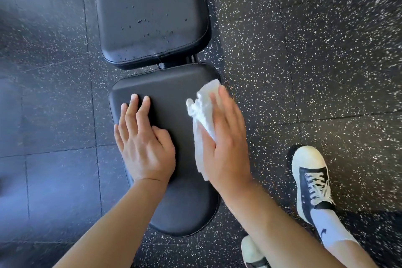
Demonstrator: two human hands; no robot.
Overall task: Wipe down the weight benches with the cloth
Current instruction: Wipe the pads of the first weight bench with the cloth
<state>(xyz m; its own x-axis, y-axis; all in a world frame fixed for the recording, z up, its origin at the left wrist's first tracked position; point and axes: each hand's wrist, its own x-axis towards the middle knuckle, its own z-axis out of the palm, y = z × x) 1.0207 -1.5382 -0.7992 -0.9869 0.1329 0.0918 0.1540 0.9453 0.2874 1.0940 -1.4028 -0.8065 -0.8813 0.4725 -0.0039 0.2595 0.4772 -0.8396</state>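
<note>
Partway through the wipe-down, judging from the surfaces, the scene reads left to right as follows. On the rubber floor [50, 98] stands a black weight bench whose near seat pad [171, 119] appears dry and free of droplets, while the far back pad [150, 6] carries scattered drops of liquid and looks not yet wiped. The left hand [143, 139] lies flat on the left side of the seat pad, fingers spread and holding nothing, apparently steadying the person. The right hand [226, 137], well apart from the left, presses flat with fingers extended on the white cloth [203, 119], pinning it against the right edge of the seat pad rather than gripping it. A dark canvas shoe [311, 180] stands on the floor beside the bench. No containers are visible; the source of the liquid is out of view. The remaining work appears to be the back pad and any other benches.
</note>
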